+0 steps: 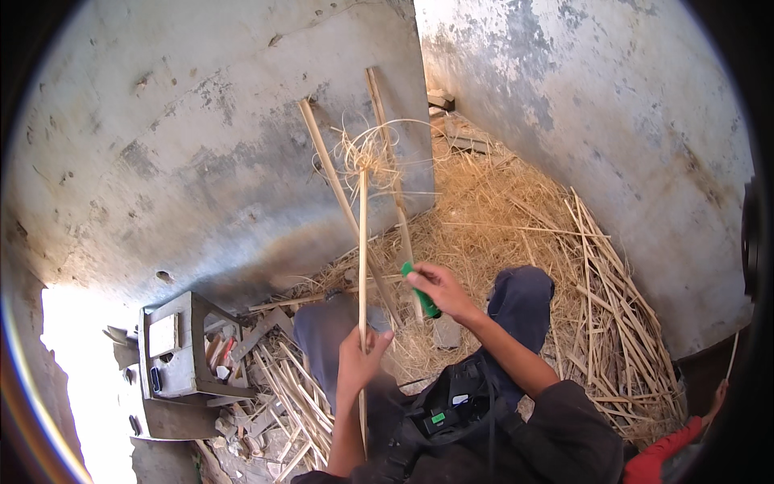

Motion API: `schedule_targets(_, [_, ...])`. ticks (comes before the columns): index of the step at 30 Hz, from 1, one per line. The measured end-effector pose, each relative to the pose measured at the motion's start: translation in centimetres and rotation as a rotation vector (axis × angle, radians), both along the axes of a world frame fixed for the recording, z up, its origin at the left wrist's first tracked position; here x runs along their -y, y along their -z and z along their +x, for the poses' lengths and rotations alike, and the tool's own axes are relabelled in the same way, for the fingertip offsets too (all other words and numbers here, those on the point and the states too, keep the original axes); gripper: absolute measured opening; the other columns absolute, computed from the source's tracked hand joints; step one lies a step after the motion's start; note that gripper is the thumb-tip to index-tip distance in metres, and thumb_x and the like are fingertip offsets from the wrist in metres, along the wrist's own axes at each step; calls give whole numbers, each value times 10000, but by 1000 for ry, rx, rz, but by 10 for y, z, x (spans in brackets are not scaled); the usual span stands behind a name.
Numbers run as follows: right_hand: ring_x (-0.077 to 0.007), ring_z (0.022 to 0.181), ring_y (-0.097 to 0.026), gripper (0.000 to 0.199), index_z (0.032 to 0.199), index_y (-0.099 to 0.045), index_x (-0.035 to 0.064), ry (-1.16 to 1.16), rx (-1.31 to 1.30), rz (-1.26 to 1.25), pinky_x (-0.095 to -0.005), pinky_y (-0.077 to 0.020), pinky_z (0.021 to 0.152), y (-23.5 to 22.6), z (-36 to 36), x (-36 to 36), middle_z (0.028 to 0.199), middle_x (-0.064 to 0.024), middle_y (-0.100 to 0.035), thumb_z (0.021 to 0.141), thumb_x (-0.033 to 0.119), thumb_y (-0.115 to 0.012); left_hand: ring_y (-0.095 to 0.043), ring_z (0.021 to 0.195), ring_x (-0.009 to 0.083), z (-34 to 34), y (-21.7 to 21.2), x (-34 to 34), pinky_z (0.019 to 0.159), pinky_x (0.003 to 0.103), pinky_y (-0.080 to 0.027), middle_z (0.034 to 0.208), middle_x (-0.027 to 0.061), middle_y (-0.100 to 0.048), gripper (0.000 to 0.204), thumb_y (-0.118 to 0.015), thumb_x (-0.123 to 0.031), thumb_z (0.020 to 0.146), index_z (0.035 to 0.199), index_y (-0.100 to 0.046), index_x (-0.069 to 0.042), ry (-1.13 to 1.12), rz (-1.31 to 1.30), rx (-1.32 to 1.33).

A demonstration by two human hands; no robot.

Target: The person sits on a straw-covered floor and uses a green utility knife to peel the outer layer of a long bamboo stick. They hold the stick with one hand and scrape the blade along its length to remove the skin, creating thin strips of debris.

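Note:
A long pale wooden strip (pixel 363 258) stands nearly upright in front of me, with my left hand (pixel 359 357) closed around its lower part. Thin curled shavings (pixel 368 155) bunch at its far end. In my right hand (pixel 448 292) is a green-handled tool (pixel 430 307), just to the right of the strip. Its working end is hidden or too small to make out, so I cannot tell its exact kind. The tool looks apart from the strip. Both hands are between my knees, over the littered floor.
Two wooden slats (pixel 329 165) lean on the wall beyond. Shavings (pixel 484 194) cover the floor. Cut strips (pixel 617 323) are heaped at right, with more strips (pixel 297 391) at left near a worn wooden stool (pixel 181 355). Another person's red sleeve (pixel 665 452) shows at lower right.

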State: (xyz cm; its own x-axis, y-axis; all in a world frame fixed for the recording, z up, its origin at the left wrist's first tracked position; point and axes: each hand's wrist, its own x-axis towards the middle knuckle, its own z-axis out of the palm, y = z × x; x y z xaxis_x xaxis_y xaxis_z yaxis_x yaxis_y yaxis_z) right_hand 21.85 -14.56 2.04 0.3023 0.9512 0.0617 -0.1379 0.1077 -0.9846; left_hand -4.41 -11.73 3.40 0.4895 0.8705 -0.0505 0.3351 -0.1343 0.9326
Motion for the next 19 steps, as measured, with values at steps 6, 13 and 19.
schedule_targets(6, [-85,871,-650,271,1201,-792,-6,-179,-74,-64,-289,-542,841,21,-16,-4,994,11,-743,1121,250,-754,-663,797,100,19,-1,-17,708,311,-538,846,52,-751,407,-913,-280,986,906,-606,-24,76,-120,21])
schedule_targets(13, [-159,986,-748,348,1351,-758,-3,-19,268,-145,-344,-600,943,-27,1,12,1083,-55,-803,1084,220,-779,-761,831,156,10,26,-48,577,287,-555,955,114,-779,328,-794,-141,1071,935,-502,-78,193,-234,215])
schedule_targets(19, [-246,1353,-690,570,1598,-634,125,490,606,411,-414,-496,1210,-144,54,65,1412,-128,-762,1067,268,-786,-829,904,267,-20,41,-78,475,269,-542,1050,222,-776,383,-724,-77,1096,943,-379,-146,169,-437,333])
